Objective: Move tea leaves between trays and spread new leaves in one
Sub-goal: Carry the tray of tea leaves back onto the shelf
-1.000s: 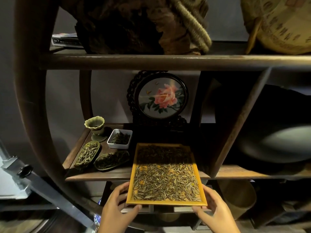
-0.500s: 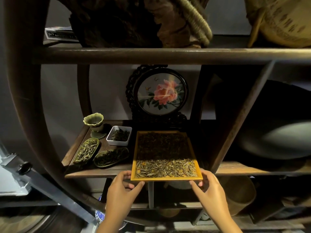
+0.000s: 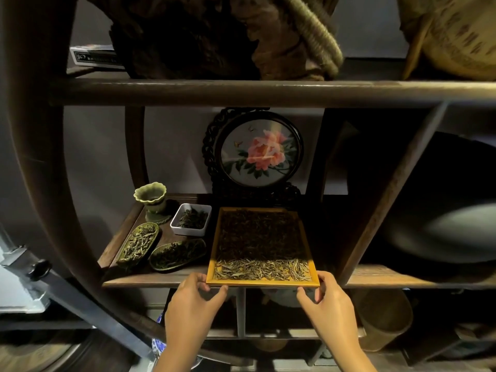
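A yellow rectangular tray point(image 3: 306, 238) covered with dry tea leaves point(image 3: 261, 271) lies on the wooden shelf point(image 3: 375, 277), nearly fully on it, its front rim at the shelf's edge. My left hand point(image 3: 197, 299) pinches the tray's front left corner. My right hand point(image 3: 326, 299) grips the front right corner. To the left on the same shelf stand a white dish point(image 3: 191, 219) of dark leaves and two leaf-shaped brass trays, one point(image 3: 139, 242) with pale leaves, the other point(image 3: 178, 254) with dark leaves.
A round framed flower picture point(image 3: 259, 151) stands right behind the yellow tray. A green cup point(image 3: 151, 200) sits at the shelf's back left. A slanted wooden divider point(image 3: 389, 191) rises close to the tray's right. An upper shelf board point(image 3: 268, 92) runs overhead; a bucket point(image 3: 386, 318) stands below right.
Both hands have pushed the yellow tray forward onto the shelf, away from me; it was sticking out over the edge and now lies almost wholly on the board.
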`<state>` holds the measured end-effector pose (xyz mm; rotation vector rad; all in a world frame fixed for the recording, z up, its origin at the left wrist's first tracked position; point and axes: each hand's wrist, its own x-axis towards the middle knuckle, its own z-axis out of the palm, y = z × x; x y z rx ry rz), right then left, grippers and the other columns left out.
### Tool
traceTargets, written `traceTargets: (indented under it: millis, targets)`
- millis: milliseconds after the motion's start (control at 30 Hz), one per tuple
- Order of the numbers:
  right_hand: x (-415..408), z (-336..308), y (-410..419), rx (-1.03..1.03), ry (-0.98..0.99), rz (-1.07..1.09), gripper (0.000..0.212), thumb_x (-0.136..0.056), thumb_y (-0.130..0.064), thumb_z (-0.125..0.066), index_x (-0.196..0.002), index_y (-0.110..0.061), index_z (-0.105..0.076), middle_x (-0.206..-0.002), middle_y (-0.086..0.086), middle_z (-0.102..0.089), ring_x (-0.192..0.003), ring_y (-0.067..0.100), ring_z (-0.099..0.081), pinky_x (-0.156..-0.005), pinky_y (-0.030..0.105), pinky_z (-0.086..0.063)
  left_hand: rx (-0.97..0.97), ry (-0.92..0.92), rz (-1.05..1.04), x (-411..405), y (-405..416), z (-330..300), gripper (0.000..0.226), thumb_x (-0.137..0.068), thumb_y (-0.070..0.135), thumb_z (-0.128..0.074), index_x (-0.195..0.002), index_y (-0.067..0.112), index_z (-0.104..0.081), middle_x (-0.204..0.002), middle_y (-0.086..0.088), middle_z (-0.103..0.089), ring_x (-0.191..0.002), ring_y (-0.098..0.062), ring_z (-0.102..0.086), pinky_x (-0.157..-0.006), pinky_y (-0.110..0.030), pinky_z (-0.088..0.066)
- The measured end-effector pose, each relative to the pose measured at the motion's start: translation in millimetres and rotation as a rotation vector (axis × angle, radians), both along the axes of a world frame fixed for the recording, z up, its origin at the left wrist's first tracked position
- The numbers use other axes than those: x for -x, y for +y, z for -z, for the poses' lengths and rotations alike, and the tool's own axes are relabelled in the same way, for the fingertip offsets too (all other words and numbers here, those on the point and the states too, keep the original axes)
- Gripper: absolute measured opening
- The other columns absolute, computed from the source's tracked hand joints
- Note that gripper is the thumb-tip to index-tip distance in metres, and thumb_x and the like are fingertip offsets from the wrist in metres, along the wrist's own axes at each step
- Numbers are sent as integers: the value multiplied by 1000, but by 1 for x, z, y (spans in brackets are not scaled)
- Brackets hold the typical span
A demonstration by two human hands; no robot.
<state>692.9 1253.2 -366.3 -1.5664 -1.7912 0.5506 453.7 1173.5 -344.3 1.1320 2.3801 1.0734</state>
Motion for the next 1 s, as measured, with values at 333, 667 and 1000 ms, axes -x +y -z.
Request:
traceTargets:
  millis: [333,667,1000]
  targets:
    - [0,-2,-2,-2,6,-10,42,-77,-31,-74,-104,-40,-43,-66,-8,-60,-60,7,-61,-56,27,-56,15,63,72,8,1,1,31,-72,52,-76,-82,35,-53,-74,14,-60,-67,-2,-57,-50,-19,-34]
    - [2,-16,-18,17,-89,-8,45,-83,-29,-70,-121,-20,-48,-62,-8,-56,-57,1,-57,-48,10,-41,-1,89,146,18,-8,-2,26,-78,43,-74,-92,31,-57,-78,12,-59,-73,-2,-56,-51,-20,-36]
    - [-10,-37,-60,-22,-127,-17,45,-86,-32,-65,-125,-19,-47,-66,-11,-57,-62,1,-57,-56,19,-50,19,130,169,9,-60,-17,24,-80,42,-72,-94,32,-55,-77,13,-60,-70,-1,-57,-53,-20,-36]
